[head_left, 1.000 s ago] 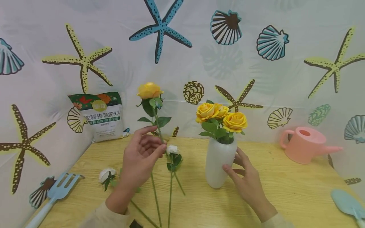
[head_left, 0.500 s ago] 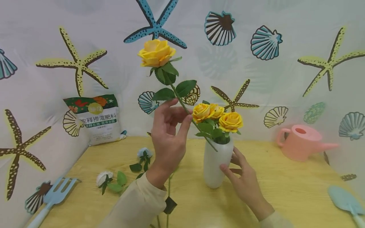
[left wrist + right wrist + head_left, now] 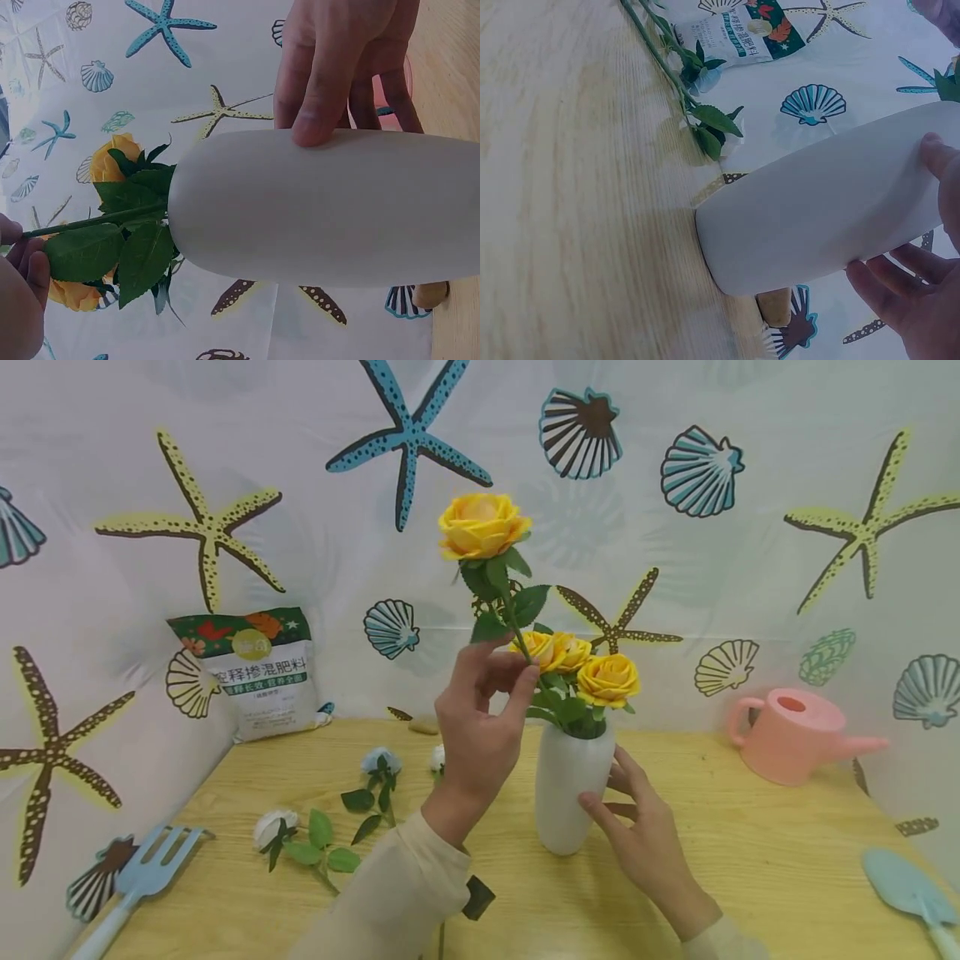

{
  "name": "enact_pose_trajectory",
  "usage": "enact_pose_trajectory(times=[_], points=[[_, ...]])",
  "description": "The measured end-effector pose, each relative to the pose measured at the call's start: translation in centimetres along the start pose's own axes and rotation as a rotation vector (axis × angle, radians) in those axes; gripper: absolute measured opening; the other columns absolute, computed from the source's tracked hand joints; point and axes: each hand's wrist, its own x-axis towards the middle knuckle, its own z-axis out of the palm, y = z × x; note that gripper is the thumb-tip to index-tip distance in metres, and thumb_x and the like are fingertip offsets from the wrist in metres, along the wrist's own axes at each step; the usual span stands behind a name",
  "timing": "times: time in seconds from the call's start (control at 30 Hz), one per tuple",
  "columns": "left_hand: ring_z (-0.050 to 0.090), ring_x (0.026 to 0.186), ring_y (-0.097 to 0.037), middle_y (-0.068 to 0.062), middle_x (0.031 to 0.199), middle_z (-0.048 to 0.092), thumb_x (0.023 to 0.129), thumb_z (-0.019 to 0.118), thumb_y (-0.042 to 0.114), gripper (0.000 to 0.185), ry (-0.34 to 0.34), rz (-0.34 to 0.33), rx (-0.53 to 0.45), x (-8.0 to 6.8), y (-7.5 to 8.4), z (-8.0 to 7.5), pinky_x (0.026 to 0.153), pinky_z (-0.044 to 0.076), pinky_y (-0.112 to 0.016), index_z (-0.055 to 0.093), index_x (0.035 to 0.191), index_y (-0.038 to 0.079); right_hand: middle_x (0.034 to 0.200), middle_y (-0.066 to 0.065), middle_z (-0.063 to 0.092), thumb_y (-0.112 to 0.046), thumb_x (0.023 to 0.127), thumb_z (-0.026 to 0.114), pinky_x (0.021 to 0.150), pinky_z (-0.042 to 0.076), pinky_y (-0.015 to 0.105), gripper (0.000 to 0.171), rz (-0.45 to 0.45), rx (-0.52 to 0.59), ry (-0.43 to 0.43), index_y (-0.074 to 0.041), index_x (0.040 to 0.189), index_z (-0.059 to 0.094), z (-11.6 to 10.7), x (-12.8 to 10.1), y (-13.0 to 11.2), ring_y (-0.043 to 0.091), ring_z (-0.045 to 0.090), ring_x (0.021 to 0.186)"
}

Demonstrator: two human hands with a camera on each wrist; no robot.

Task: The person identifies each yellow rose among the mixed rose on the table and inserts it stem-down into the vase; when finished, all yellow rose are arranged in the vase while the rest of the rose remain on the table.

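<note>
The left hand (image 3: 480, 727) pinches the green stem of a long yellow artificial rose (image 3: 482, 525), its lower end entering the white plastic vase (image 3: 572, 785) at the table's twelve o'clock. The right hand (image 3: 637, 827) rests relaxed fingers against the vase's four o'clock side.

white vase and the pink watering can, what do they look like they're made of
The white bottle-shaped vase looks like matte ceramic or plastic: smooth, opaque, no glare; which one is unclear. The right hand touches its side. The pink watering can looks like moulded plastic: one even pastel colour, soft rounded edges, handle and spout in one piece.
</note>
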Motion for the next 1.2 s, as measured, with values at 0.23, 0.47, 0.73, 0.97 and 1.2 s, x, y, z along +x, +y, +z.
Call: enact_pose_trajectory(times=[0.23,0.47,0.73,0.97,1.2], points=[[0.056,0.058,-0.017,-0.013,0.081,0.071,0.091,0.072,0.001,0.022,-0.020,0.106,0.163,-0.8,0.5,1.1,0.055,0.049,-0.026,0.060,0.109,-0.003,0.138,0.018,0.062,-0.015,0.094,0.072,0.085,0.058,0.034,0.071,-0.024,-0.002,0.014,-0.014,0.155,0.036,0.0,0.1,0.2,0.033,0.065,0.118],[0.057,0.056,-0.014,-0.008,0.074,0.069,0.087,0.077,0.004,0.013,-0.047,0.162,0.321,-2.5,-0.1,2.3,0.051,0.045,-0.021,0.067,0.094,0.000,0.137,0.017,0.063,-0.014,0.095,0.071,0.085,0.058,0.032,0.070,-0.028,0.008,0.018,-0.018,0.156,0.037,0.0,0.1,0.1,0.032,0.065,0.118],[0.060,0.057,-0.012,-0.004,0.070,0.066,0.086,0.078,0.007,0.011,-0.080,0.181,0.439,-4.4,-1.2,2.6,0.053,0.048,-0.020,0.068,0.088,0.005,0.135,0.016,0.065,-0.010,0.093,0.073,0.082,0.059,0.028,0.071,-0.081,0.003,0.047,-0.017,0.155,0.038,0.2,0.0,0.3,0.030,0.066,0.115],[0.057,0.058,-0.012,-0.004,0.074,0.068,0.087,0.077,0.006,0.010,-0.100,0.082,0.372,-5.6,-1.8,2.5,0.052,0.047,-0.021,0.069,0.092,0.004,0.134,0.015,0.065,-0.007,0.092,0.073,0.081,0.059,0.028,0.072,-0.105,0.010,0.057,-0.018,0.154,0.039,0.3,0.0,0.4,0.030,0.066,0.113],[0.059,0.061,-0.016,-0.007,0.085,0.073,0.086,0.079,0.005,0.016,-0.069,-0.141,0.130,-6.1,-1.7,2.0,0.054,0.047,-0.021,0.068,0.098,0.005,0.136,0.018,0.063,-0.010,0.093,0.072,0.082,0.059,0.029,0.071,-0.077,0.010,0.037,-0.016,0.155,0.038,0.2,0.0,0.3,0.033,0.067,0.116]])
